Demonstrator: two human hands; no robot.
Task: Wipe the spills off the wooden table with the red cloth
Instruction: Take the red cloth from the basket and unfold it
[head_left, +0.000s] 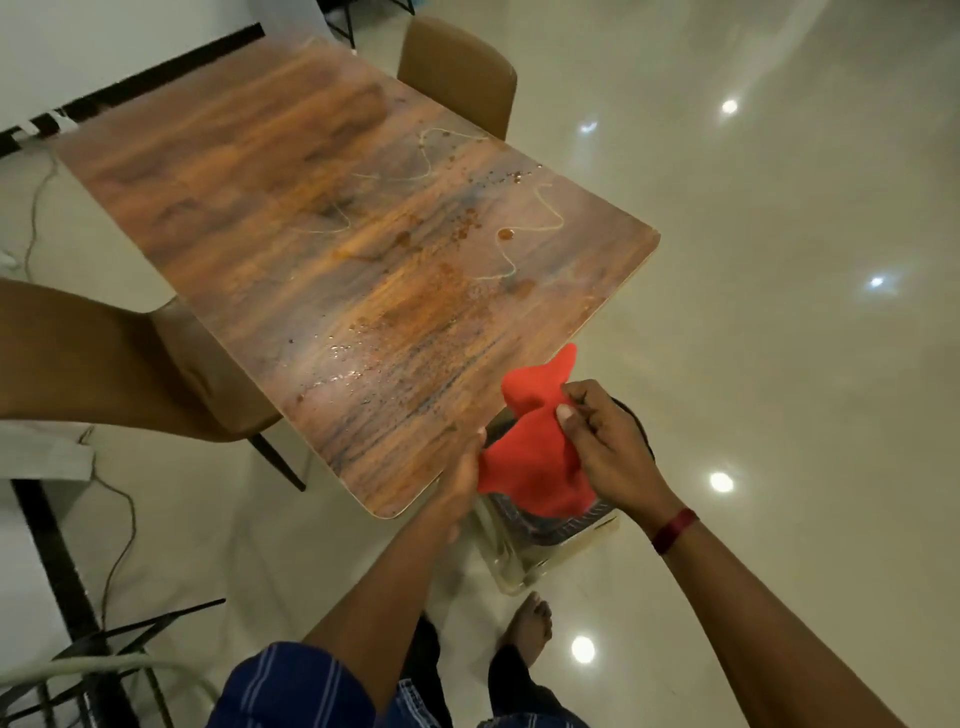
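A red cloth (535, 452) hangs in the air just off the near right edge of the wooden table (218, 197). My left hand (462, 478) grips the cloth's lower left part beside the table edge. My right hand (602, 441) pinches its upper right part between thumb and fingers. Spills (431, 296) cover the table's right half: orange-brown smears, pale wavy lines, dark specks and shiny droplets near the front.
A brown chair (462, 73) stands at the table's far side, another chair (208, 384) at the left. A plastic stool or bin (545, 545) sits on the floor under the cloth. Cables and a black metal frame (119, 649) lie at lower left.
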